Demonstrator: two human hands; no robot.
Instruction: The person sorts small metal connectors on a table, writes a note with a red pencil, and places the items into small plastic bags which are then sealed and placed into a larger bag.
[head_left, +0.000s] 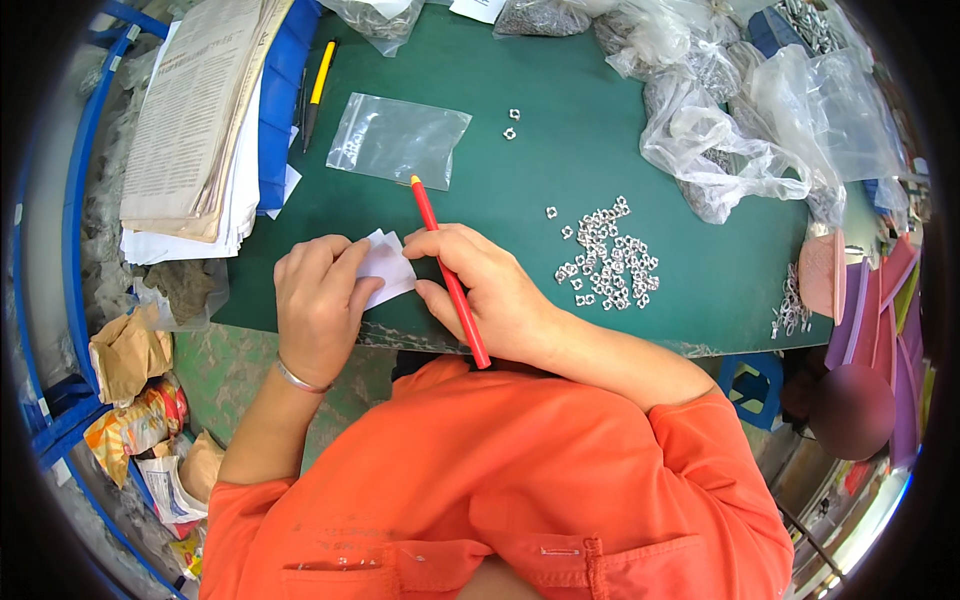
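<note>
Nothing can be read: the newspaper (200, 110) at far left carries dense print too small to make out.

Tabletop (715, 285): green, near edge worn. Far right: clear plastic bags (705, 135), several filled. Right: pile of small silvery metal pieces (617, 256); slim silvery pieces (791, 306) by the near corner. Far centre: two metal pieces (510, 133). Left: clear flat bag (395, 138), slim yellow-and-black implement (321, 80), blue tray (277, 125).

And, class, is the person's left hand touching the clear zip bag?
Apart. The head view plainly shows green tabletop between the left hand and the lower edge of the clear zip bag.
</note>
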